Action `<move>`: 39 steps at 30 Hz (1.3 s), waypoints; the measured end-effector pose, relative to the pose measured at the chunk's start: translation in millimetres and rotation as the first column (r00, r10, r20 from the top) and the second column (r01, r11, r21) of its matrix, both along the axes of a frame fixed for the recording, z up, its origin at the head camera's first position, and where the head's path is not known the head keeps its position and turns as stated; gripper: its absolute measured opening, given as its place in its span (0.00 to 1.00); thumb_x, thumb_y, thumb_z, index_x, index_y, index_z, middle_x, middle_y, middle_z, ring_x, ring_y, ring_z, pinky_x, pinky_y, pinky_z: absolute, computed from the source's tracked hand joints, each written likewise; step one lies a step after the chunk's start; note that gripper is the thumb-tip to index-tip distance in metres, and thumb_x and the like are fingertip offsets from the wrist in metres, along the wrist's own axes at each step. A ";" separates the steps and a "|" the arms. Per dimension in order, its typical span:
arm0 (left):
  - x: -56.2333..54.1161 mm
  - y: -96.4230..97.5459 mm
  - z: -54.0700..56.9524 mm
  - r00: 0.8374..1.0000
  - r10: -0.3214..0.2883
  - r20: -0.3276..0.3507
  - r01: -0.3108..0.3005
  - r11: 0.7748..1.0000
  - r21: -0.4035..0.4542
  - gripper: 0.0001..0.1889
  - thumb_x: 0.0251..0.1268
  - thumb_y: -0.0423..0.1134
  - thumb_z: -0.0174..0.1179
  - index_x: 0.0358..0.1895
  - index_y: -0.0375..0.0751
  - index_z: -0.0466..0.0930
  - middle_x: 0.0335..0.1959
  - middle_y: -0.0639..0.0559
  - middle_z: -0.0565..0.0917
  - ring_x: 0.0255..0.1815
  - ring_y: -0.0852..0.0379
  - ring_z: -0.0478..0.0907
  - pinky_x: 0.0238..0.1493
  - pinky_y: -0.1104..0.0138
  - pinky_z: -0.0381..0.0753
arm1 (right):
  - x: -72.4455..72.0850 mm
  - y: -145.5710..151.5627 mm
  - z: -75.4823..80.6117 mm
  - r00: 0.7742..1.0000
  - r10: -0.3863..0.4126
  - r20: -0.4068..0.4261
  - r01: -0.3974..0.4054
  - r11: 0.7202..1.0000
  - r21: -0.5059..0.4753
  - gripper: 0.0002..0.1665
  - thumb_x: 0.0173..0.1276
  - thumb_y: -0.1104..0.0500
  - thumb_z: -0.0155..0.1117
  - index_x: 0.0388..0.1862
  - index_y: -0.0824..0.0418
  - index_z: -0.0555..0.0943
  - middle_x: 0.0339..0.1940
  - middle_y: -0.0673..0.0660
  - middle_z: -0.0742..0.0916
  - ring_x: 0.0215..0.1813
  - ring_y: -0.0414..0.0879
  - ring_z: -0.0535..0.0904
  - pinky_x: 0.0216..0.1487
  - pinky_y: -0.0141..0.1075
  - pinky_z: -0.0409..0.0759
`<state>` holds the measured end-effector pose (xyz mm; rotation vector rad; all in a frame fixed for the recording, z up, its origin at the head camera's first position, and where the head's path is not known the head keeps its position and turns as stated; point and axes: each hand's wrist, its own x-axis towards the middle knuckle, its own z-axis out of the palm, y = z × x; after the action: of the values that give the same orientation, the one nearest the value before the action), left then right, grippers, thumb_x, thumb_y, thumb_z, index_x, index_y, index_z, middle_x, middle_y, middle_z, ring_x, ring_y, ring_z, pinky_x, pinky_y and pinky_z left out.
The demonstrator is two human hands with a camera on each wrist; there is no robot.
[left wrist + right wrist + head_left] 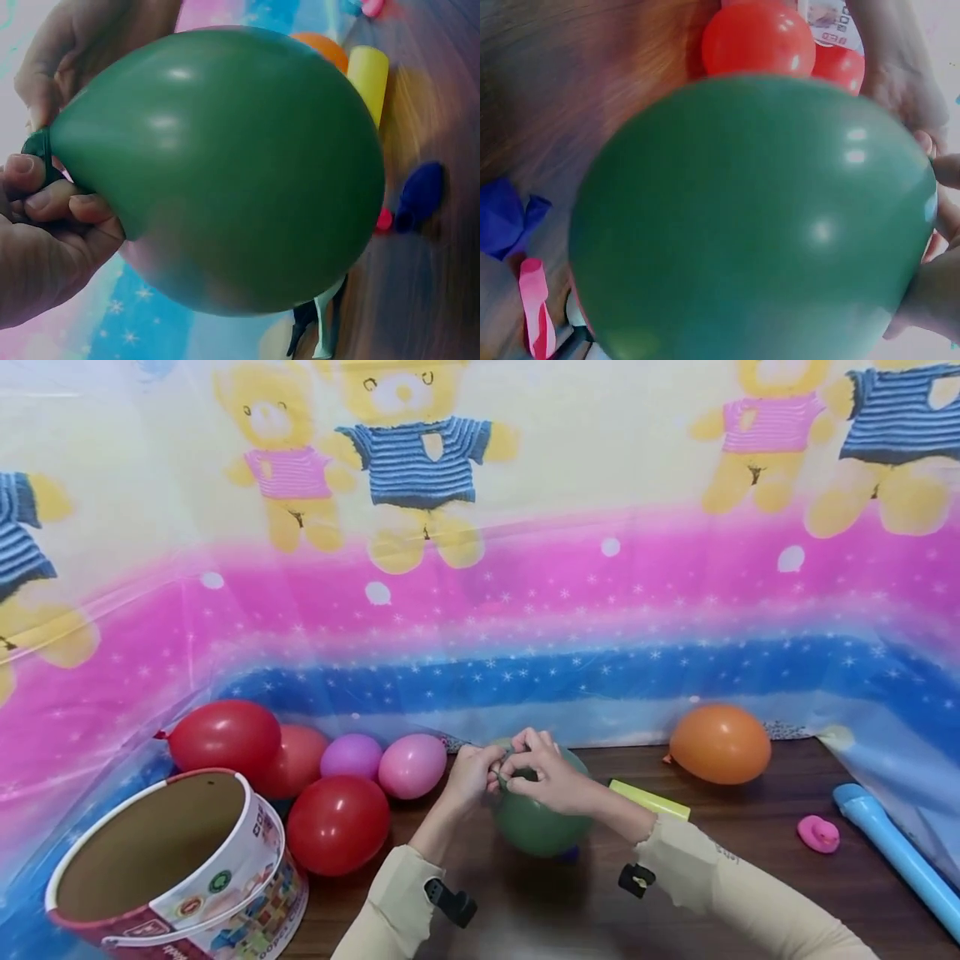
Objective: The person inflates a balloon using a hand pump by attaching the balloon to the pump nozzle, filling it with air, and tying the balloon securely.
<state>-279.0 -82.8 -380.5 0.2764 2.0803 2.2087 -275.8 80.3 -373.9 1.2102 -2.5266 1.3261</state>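
Observation:
An inflated green balloon (542, 827) hangs just above the dark wooden table, below my two hands. My left hand (474, 774) pinches its neck with curled fingers. My right hand (553, 779) meets it there, thumb and fingers pinching the same neck. In the left wrist view the stretched neck (37, 146) loops around the fingertips, and the balloon's round body fills the middle. The right wrist view has the green balloon (757, 217) covering most of the scene, partly hiding the fingers at the right edge.
Red balloons (339, 825), a purple balloon (351, 757) and a pink balloon (412, 766) lie left, beside a large bucket (180, 860). To the right are a yellow cylinder (649, 799), an orange balloon (720, 744), a pink duck (818, 834) and a blue toy microphone (900, 852). Deflated balloons (421, 196) lie beneath.

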 end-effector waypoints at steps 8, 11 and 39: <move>-8.1 14.6 7.1 0.999 0.019 0.044 -0.023 0.996 0.087 0.24 0.70 0.31 0.45 0.10 0.44 0.67 0.04 0.61 0.60 0.08 0.66 0.56 0.16 0.73 0.60 | -15.7 11.1 12.2 0.966 -0.040 -0.257 0.065 0.994 0.092 0.07 0.65 0.64 0.59 0.29 0.53 0.79 0.35 0.53 0.66 0.41 0.47 0.56 0.49 0.45 0.52; -3.6 18.5 4.5 0.998 0.035 0.060 -0.041 0.994 0.101 0.23 0.71 0.31 0.44 0.12 0.43 0.68 0.04 0.60 0.60 0.09 0.64 0.56 0.21 0.71 0.62 | -17.1 14.5 2.9 0.869 -0.096 -0.486 0.154 0.985 0.080 0.06 0.64 0.63 0.63 0.30 0.51 0.80 0.36 0.53 0.71 0.40 0.46 0.61 0.52 0.48 0.59; 24.8 80.6 -8.8 0.993 0.000 0.121 -0.044 0.931 0.362 0.19 0.73 0.36 0.47 0.56 0.23 0.76 0.48 0.47 0.86 0.49 0.60 0.82 0.61 0.63 0.75 | -17.4 29.9 -22.2 0.709 -0.490 0.507 0.690 0.632 -0.354 0.17 0.76 0.62 0.50 0.56 0.72 0.75 0.60 0.70 0.78 0.65 0.60 0.71 0.72 0.50 0.64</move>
<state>-254.2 -2.2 -389.3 0.1419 1.6114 2.5476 -293.2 110.2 -396.2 -0.0344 -2.1650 1.9431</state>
